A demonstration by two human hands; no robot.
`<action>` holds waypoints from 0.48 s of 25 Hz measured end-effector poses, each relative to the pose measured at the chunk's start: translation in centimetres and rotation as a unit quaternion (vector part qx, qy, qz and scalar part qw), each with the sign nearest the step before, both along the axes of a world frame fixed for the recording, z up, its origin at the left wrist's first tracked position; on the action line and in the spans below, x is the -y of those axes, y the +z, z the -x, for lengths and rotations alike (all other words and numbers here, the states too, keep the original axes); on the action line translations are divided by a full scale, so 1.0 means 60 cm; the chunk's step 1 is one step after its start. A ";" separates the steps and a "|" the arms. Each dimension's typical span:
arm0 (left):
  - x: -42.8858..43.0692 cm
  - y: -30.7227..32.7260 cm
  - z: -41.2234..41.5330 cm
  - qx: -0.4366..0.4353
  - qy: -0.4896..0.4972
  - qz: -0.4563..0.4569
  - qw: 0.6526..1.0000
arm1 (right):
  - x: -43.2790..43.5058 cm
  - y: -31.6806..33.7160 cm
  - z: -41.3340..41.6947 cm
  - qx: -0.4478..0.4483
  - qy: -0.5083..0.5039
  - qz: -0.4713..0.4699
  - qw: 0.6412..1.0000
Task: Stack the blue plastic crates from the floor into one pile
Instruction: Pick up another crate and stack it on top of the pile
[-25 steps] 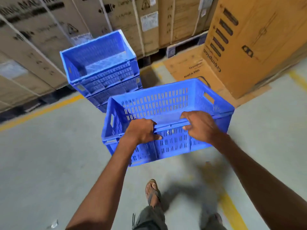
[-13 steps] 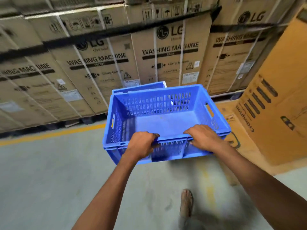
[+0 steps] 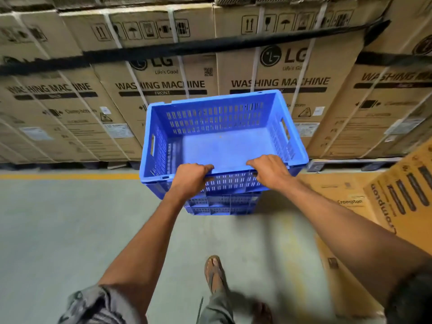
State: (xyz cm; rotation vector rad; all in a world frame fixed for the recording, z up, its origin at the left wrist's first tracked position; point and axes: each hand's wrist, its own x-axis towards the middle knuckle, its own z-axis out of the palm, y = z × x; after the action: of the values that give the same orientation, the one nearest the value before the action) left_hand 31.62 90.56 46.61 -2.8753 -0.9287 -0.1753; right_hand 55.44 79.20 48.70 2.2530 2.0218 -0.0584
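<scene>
Head view: you've got one blue crate (image 3: 222, 141) in hand at frame centre, sitting over two more stacked crates (image 3: 222, 205) just below it; whether it touches them, can't tell. Your left hand (image 3: 190, 178) and right hand (image 3: 271, 171) each clamp the near rim, fingers curled over. Four washing machine cartons (image 3: 280, 90) wall off the top of frame, orange cartons (image 3: 402, 202) crowd the right edge, yellow floor line (image 3: 70, 176) at left. Versus half a second ago: the stack now shows beneath the crate, cartons closer.

Warehouse aisle, boxes all around.
Strapped washing-machine cartons (image 3: 163, 90) line the back; orange Crompton boxes (image 3: 402, 202) right; yellow floor line (image 3: 70, 176).
</scene>
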 end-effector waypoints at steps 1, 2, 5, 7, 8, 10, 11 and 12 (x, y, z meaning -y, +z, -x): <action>-0.036 -0.006 -0.006 0.000 -0.006 -0.002 1.000 | -0.032 -0.007 -0.005 0.001 0.001 0.000 1.000; -0.074 -0.014 -0.014 0.004 -0.012 -0.004 1.000 | -0.065 -0.016 -0.011 0.002 0.001 0.001 1.000; -0.176 -0.051 -0.041 0.008 -0.025 -0.006 1.000 | -0.153 -0.050 -0.029 -0.004 -0.001 0.001 1.000; -0.218 -0.079 -0.056 0.000 -0.034 0.004 0.999 | -0.192 -0.079 -0.041 -0.007 -0.008 0.007 1.000; -0.236 -0.095 -0.064 0.000 -0.038 0.008 0.999 | -0.210 -0.098 -0.048 -0.007 -0.011 0.004 1.000; -0.268 -0.127 -0.077 0.001 -0.046 0.021 0.999 | -0.238 -0.137 -0.058 -0.009 -0.019 0.005 1.000; -0.276 -0.144 -0.080 -0.004 -0.050 0.026 0.998 | -0.245 -0.153 -0.060 -0.009 -0.023 0.010 1.000; -0.282 -0.162 -0.082 -0.012 -0.050 0.031 0.998 | -0.250 -0.170 -0.060 -0.008 -0.027 0.016 0.999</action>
State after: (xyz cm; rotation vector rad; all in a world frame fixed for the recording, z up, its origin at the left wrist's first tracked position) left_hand 36.52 107.51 36.91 -2.9754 -0.7993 -0.1236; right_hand 59.06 94.20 38.50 2.2944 1.9542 -0.1116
